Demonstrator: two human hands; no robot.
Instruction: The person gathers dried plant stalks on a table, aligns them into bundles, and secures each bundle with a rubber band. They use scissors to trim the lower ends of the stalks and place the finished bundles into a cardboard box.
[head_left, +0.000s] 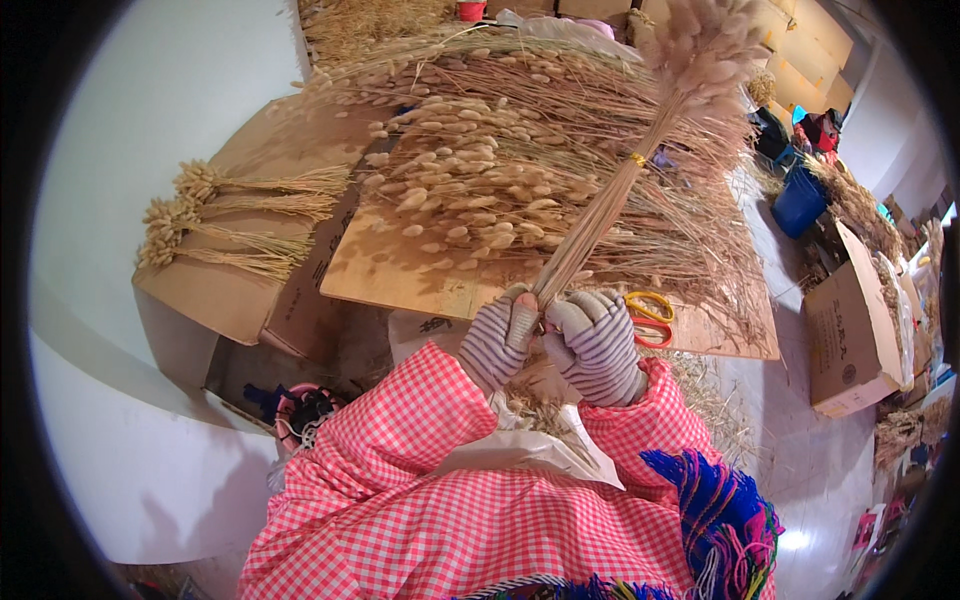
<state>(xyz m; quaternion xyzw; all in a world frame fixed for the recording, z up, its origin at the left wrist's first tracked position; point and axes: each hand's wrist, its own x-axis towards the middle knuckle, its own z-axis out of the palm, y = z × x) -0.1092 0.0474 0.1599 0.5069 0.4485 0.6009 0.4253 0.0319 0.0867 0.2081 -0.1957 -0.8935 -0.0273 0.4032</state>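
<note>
A bunch of dried bunny-tail grass (600, 214) slants up and to the right from my two gloved hands, its fluffy heads at the top. A yellow tie (637, 159) circles the stems partway up. My left hand (501, 334), in a striped knit glove with a bare thumb tip, grips the stem ends. My right hand (596, 345) closes around the same ends from the other side. Scissors (649, 319) with one yellow and one red handle loop lie just right of my right hand, partly hidden. Loose bunny-tail stems (465, 180) spread over the wooden board (397, 274).
Several tied bunches (247, 217) rest on a cardboard box (217, 296) at the left. A pink basket (296, 412) holds dark strings below it. To the right stand a blue bucket (801, 199) and an open carton (851, 341). A white sack (525, 450) sits before my lap.
</note>
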